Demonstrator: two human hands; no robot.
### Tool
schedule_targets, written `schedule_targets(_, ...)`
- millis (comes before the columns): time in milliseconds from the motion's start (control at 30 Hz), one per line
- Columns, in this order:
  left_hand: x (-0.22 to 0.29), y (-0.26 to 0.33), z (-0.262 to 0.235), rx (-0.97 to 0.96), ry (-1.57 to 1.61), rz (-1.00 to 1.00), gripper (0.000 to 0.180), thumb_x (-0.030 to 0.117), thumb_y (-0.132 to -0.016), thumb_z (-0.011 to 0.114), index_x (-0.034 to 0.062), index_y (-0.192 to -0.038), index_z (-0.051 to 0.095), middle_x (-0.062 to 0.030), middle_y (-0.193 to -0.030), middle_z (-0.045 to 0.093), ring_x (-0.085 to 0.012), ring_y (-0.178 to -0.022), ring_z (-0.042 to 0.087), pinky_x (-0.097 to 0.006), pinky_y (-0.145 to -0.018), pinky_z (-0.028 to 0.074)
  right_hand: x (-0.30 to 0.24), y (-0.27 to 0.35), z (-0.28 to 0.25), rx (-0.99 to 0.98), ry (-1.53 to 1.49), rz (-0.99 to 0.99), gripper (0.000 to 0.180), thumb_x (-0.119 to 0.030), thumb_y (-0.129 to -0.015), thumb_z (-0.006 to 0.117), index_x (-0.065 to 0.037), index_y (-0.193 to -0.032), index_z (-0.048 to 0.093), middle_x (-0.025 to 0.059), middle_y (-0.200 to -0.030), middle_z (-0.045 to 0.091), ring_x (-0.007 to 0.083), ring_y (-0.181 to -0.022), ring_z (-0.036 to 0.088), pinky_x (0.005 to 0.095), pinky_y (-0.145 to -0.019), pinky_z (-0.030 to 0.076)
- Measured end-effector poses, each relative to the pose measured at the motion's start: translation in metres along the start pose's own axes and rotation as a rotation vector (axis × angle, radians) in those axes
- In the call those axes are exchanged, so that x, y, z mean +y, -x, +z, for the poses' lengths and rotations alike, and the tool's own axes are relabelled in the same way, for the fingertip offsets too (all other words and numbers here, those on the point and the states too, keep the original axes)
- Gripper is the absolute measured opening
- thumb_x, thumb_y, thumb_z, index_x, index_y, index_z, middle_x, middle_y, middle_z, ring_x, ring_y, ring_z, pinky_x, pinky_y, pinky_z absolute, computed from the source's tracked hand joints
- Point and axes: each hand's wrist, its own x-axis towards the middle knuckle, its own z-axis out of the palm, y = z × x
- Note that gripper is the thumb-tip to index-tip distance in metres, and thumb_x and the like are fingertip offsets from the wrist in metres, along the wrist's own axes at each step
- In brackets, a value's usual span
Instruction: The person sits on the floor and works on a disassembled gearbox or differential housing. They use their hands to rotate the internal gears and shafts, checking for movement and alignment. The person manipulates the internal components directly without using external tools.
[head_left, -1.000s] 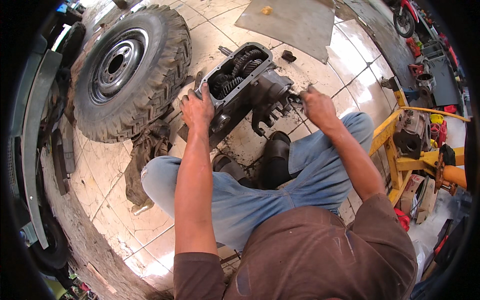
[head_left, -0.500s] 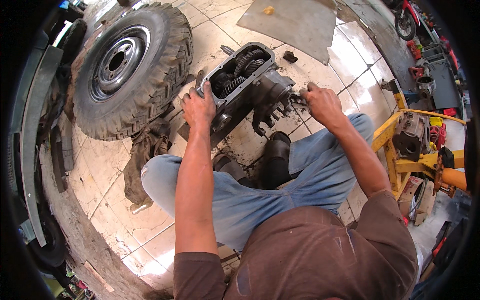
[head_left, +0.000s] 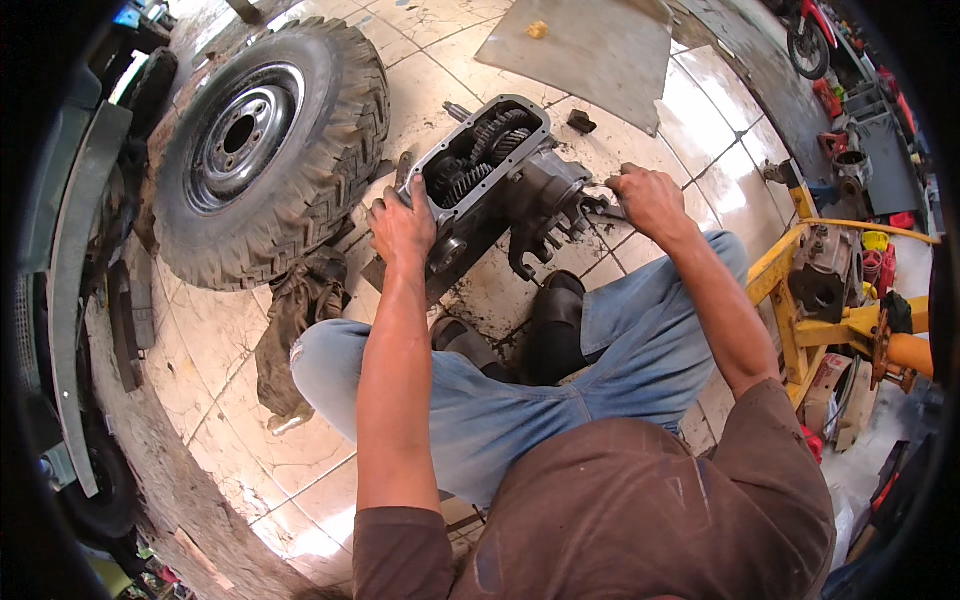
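Right hand (head_left: 648,200) lower; gearbox (head_left: 500,185) axis up-right

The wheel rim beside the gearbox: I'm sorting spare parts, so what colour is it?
The wheel rim is dull grey steel, seen in the head view.

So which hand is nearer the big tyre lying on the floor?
Left. The left hand rests on the open gearbox at its near corner, just beside the tyre. The right hand is on the gearbox's far side, holding a tool there.

tyre (head_left: 330,150) black, treaded | jeans (head_left: 640,350) blue | stand (head_left: 790,300) yellow
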Motion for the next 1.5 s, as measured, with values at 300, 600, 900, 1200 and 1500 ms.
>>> schedule_targets(300, 0.003, -0.002, 0.0, -0.008, -0.009, -0.011, 0.08, 0.068, -0.099, 0.035, 0.0046, -0.146, 0.048, -0.0236, -0.143, 0.05, -0.0419, -0.135, 0.044, -0.057, -0.108, 0.038, 0.025, 0.004, 0.027, 0.095, -0.096, -0.066, 0.025, -0.012, -0.085, 0.062, -0.016, -0.106, 0.074, 0.009, -0.095, 0.067, 0.0298, -0.093, 0.069, 0.0431, -0.078, 0.056)
schedule_targets(600, -0.001, -0.004, 0.001, -0.016, 0.008, 0.021, 0.081, 0.067, -0.099, 0.035, 0.002, -0.147, 0.047, -0.0291, -0.145, 0.048, -0.0432, -0.136, 0.043, -0.052, -0.111, 0.036, 0.042, -0.002, 0.046, 0.14, -0.372, -0.192, 0.029, -0.011, -0.083, 0.069, -0.018, -0.11, 0.076, 0.0074, -0.099, 0.069, 0.0299, -0.096, 0.069, 0.0426, -0.083, 0.056)
schedule_targets(900, -0.008, -0.01, 0.009, 0.012, 0.135, 0.121, 0.074, 0.059, -0.101, 0.038, -0.0028, -0.139, 0.054, -0.0327, -0.136, 0.055, -0.0469, -0.129, 0.048, -0.05, -0.11, 0.036, 0.04, -0.007, 0.068, 0.219, -0.437, -0.059, 0.021, -0.012, -0.083, 0.069, -0.016, -0.103, 0.076, 0.0108, -0.095, 0.068, 0.0313, -0.096, 0.068, 0.0454, -0.084, 0.054)
schedule_targets(1200, -0.014, -0.014, 0.015, 0.012, 0.112, 0.174, 0.069, 0.053, -0.104, 0.038, -0.0072, -0.132, 0.059, -0.0318, -0.128, 0.06, -0.0462, -0.122, 0.054, -0.048, -0.104, 0.041, 0.055, -0.019, 0.088, 0.119, -0.649, -0.065, 0.025, -0.015, -0.083, 0.069, -0.019, -0.107, 0.076, 0.0113, -0.103, 0.069, 0.0304, -0.106, 0.065, 0.0435, -0.096, 0.047)
schedule_targets(1500, -0.011, -0.008, 0.011, -0.028, 0.117, 0.177, 0.07, 0.052, -0.105, 0.036, -0.0083, -0.135, 0.055, -0.032, -0.133, 0.058, -0.0458, -0.124, 0.053, -0.047, -0.106, 0.04, 0.07, -0.03, 0.085, -0.027, -0.694, 0.043, 0.028, -0.014, -0.084, 0.064, -0.018, -0.109, 0.076, 0.013, -0.108, 0.072, 0.0317, -0.112, 0.065, 0.0527, -0.103, 0.044)
